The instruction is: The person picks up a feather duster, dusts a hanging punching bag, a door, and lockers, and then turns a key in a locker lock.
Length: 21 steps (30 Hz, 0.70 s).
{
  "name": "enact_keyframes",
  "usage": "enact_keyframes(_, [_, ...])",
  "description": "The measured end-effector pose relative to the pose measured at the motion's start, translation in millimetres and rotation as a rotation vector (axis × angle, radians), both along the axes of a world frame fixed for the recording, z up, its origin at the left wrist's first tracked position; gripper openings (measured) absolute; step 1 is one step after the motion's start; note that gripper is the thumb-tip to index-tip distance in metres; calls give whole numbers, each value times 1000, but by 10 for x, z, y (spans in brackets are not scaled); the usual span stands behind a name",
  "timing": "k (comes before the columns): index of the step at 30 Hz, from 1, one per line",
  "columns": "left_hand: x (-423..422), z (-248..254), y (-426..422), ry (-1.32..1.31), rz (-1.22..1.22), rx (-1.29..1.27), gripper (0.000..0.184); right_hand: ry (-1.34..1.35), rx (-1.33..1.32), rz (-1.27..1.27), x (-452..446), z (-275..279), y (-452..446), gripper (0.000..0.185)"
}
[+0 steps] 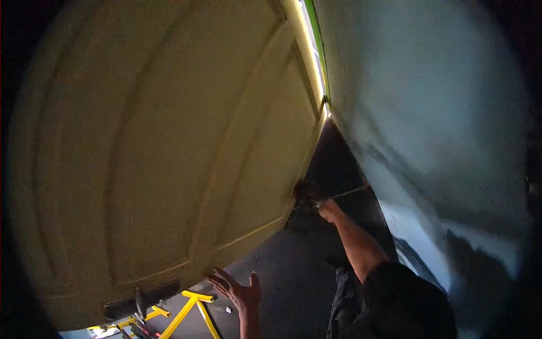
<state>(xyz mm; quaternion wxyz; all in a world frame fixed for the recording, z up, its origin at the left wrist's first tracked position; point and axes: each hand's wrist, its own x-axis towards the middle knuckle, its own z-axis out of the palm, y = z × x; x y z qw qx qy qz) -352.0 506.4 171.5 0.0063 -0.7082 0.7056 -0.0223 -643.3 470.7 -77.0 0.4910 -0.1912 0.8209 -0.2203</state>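
A large beige panel (pixel 158 147) with curved raised ribs fills the left side. Close to its lower edge, my left hand (pixel 240 291) is open, palm up and fingers spread, holding nothing. Further in, my right hand (pixel 329 210) reaches out with its fingers closed at a dark, blurred object (pixel 307 194) by the panel's right edge. Shadow hides what that object is. From near this hand a thin pale rod or cord (pixel 350 192) runs right to the pale bluish panel (pixel 435 107).
A dark recessed plate with a handle (pixel 140 302) sits low on the beige panel. Below it stand yellow metal frame bars (pixel 189 313) and several dark and red items. A small white object (pixel 228 309) lies on the dark floor (pixel 282 271). Bright light comes through the gap above.
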Motion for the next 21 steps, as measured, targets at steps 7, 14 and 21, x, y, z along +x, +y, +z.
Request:
enact_keyframes(7, [42,369,67,224,-71,-16,105,101,-79,439,76,630,299,26])
enact_keyframes(14, [111,842,199,360,99,103,105,-127,3,370,-98,1496,613,24])
enact_keyframes(21, [111,953,252,445,99,74,102,480,-399,760,-438,1855,357,27])
